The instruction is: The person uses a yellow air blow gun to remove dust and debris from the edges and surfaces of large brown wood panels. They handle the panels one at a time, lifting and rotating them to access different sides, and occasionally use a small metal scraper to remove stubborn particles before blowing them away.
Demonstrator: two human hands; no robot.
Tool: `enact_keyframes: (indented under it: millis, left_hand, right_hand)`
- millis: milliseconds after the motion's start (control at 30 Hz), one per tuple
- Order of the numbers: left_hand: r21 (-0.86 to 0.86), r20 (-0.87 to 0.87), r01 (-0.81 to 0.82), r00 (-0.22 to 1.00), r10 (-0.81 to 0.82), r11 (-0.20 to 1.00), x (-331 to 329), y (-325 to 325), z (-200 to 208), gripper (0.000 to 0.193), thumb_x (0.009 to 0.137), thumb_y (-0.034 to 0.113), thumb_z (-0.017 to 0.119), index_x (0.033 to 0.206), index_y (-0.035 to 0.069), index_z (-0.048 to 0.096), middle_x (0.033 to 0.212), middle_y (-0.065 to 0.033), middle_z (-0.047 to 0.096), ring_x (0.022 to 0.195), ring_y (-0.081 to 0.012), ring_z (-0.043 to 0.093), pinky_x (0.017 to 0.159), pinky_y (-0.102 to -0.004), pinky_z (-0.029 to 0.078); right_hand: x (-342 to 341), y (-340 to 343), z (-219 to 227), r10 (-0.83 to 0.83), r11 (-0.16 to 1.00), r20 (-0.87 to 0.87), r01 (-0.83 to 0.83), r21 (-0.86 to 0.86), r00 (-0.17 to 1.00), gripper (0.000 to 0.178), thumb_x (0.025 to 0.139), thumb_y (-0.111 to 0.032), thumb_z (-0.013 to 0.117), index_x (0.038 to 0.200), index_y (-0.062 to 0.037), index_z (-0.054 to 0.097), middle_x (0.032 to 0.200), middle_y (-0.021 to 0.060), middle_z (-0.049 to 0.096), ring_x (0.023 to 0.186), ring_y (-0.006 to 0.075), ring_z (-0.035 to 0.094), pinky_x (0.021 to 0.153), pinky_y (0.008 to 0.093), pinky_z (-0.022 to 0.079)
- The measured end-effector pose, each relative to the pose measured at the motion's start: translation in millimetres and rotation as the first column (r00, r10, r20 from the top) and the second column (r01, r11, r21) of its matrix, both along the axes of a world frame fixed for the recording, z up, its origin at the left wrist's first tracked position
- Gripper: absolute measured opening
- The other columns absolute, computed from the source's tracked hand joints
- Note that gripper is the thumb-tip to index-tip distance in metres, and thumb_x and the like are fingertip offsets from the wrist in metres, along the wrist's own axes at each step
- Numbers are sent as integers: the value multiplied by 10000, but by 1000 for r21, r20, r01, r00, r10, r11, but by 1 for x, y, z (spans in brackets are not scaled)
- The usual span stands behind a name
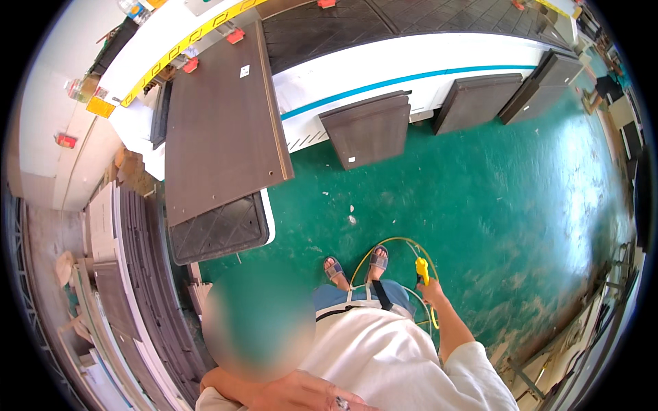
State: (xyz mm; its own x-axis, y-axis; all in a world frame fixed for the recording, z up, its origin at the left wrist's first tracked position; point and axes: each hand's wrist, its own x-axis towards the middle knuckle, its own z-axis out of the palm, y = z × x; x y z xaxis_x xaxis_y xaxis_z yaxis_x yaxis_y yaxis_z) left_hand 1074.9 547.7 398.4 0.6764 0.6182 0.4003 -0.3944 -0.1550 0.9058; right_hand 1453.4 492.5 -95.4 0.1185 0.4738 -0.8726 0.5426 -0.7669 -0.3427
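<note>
At my right side, my right hand (pixel 432 292) is closed around a yellow air blow gun (pixel 422 270), its nozzle end pointing away from me. A thin yellow hose (pixel 396 239) loops from it round my feet. My left hand (pixel 301 392) lies across the front of my white shirt at the lower edge, fingers stretched out. A small silvery thing on its fingers is too unclear to name. Ahead on the left, a large dark brown board (pixel 223 123) rests on a black padded bench top (pixel 219 231), out of reach of both hands.
Several brown panels lean against the white conveyor side (pixel 384 58), among them a near panel (pixel 370 130). Stacked brown boards (pixel 147 274) stand at my left. Green floor (pixel 466 205) spreads ahead and right. Boards (pixel 582 329) lean at the right edge. Another person (pixel 603 89) is far right.
</note>
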Motion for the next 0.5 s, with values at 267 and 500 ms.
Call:
enact_keyframes:
  millis: [267,500]
  left_hand:
    - [-248,-371,-638,757,537,729,-15,-35,-116,673,918,-76,557,1562,0,377,1527,-217,516,1147,-321,707,874,-360,583]
    - [161,-881,-779,164,444,606,-116,-67,-402,615,880,76,651,1481,97,520,1319,-174,690,961,-298,749,794,-373,591]
  right_hand:
    - [-19,-2,24,56,998,-47,-54,43,997,421,909,-210,718,1280,-41,612,777,136,657,506,214,609,455,375,497]
    - [3,-40,25,77,996,62,-74,-51,995,406,932,-204,700,1311,-95,606,738,79,609,494,171,555,415,353,443]
